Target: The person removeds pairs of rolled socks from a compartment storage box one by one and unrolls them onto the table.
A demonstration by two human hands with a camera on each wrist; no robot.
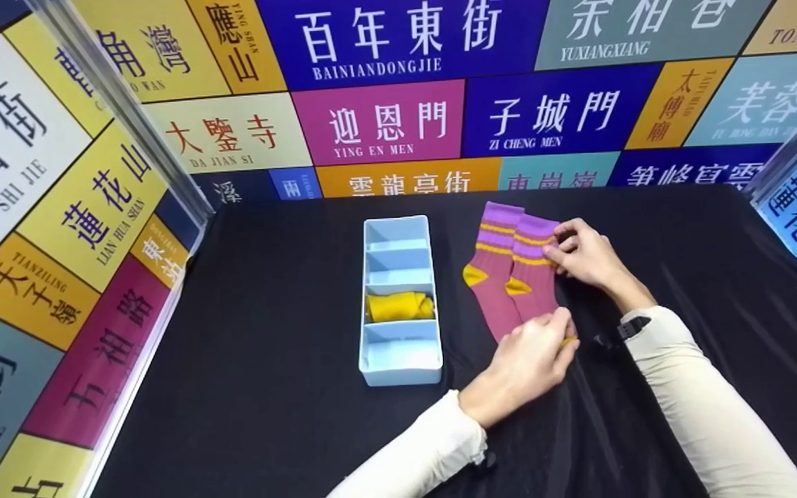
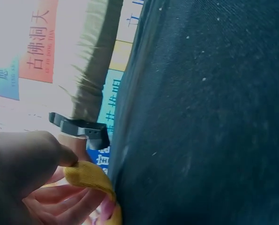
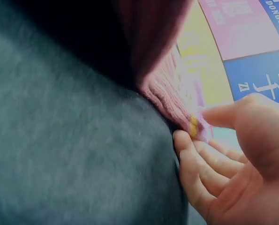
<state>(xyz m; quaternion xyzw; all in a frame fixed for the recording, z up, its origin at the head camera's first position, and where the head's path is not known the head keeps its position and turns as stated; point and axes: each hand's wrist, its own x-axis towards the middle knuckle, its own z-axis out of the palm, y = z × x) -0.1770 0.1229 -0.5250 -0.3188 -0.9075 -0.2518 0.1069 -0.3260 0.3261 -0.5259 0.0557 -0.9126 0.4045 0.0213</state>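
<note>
Two pink ribbed socks with purple, yellow-striped cuffs and yellow heels lie side by side in the head view, the right sock overlapping the left sock. My left hand pinches the toe end of the right sock; the left wrist view shows its yellow toe lifted between thumb and fingers. Up at the cuff, my right hand holds the right edge of that same sock. In the right wrist view the cuff sits between thumb and fingertips, and the pink leg rises off the cloth.
Left of the socks stands a light blue divided box. A folded yellow cloth item, perhaps a sock, fills one of its compartments. Black cloth covers the table, and panels with printed characters wall its back and sides.
</note>
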